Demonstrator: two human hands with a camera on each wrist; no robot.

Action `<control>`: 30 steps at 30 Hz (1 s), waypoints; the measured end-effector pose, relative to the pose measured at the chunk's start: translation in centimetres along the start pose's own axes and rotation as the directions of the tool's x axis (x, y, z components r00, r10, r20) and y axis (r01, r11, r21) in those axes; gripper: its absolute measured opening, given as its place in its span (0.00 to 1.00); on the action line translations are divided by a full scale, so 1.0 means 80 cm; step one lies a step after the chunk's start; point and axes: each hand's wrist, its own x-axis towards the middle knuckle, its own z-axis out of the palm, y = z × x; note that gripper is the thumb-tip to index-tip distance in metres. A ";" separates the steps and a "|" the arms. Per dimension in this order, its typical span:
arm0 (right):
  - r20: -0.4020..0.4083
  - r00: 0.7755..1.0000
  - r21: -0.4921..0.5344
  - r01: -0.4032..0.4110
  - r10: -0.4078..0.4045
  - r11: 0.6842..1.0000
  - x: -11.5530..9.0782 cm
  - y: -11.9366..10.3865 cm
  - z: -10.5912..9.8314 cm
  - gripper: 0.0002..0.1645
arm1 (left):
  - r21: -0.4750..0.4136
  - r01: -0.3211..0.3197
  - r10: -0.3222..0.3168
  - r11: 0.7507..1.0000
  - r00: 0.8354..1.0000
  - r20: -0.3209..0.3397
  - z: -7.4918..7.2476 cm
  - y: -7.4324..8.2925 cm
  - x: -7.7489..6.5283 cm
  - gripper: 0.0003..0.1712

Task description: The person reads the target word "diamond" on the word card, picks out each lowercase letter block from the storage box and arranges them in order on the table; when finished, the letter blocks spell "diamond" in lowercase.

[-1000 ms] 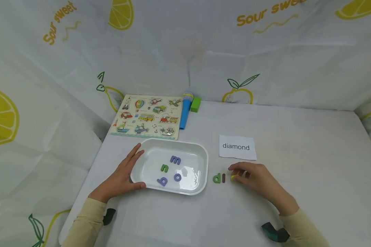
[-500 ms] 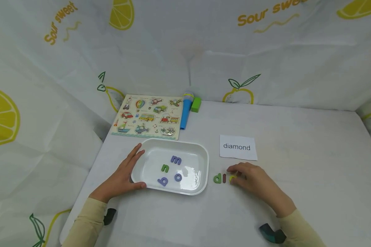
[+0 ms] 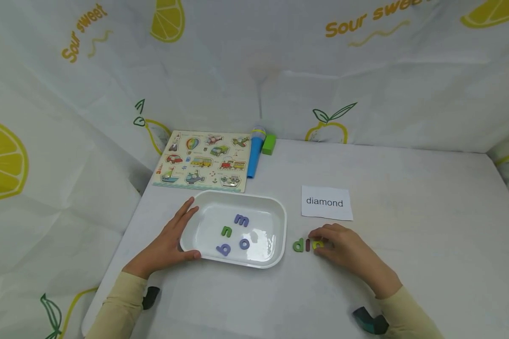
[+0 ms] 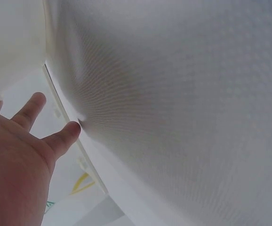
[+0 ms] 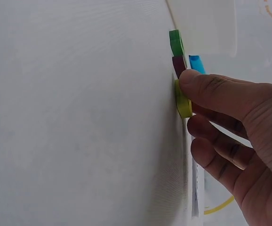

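My right hand (image 3: 348,245) pinches a yellow letter (image 3: 318,245) on the table, to the right of a brown letter i (image 3: 307,245) and a green letter d (image 3: 298,245). In the right wrist view, the thumb lies on the yellow letter (image 5: 183,101), close beside the brown one; the index finger is mostly hidden. My left hand (image 3: 165,247) rests with spread, fairly straight fingers against the left end of a white tray (image 3: 283,226). Inside it lie a purple m (image 3: 241,220), a green n (image 3: 226,231), a purple o (image 3: 244,244) and a purple b-like letter (image 3: 224,249).
A white card (image 3: 326,213) printed "diamond" lies above the row of letters. Behind the tray are a picture puzzle board (image 3: 201,161), a blue toy microphone (image 3: 255,153) and a green block (image 3: 269,144). A printed cloth hangs along the back.
My right hand has slid the yellow letter a little to the left, closer to the brown i. My left hand has stayed at the tray.
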 end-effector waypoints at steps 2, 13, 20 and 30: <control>-0.001 1.000 -0.008 0.002 -0.002 1.000 0.000 0.001 0.001 0.22 | -0.002 0.001 -0.001 1.000 1.000 0.004 0.000 0.000 -0.001 0.68; -0.218 0.959 0.091 0.203 -0.179 0.975 0.025 -0.021 -0.003 0.27 | -0.002 0.007 -0.007 1.000 1.000 0.009 -0.001 0.002 -0.003 0.68; -0.184 0.949 0.226 0.294 -0.256 0.929 0.061 -0.067 0.000 0.28 | 0.001 -0.001 0.001 1.000 1.000 0.007 -0.002 0.003 -0.001 0.68; 0.100 0.978 0.212 0.158 -0.182 0.964 0.119 -0.110 0.050 0.25 | -0.003 -0.021 0.021 1.000 1.000 -0.011 0.000 0.002 -0.003 0.68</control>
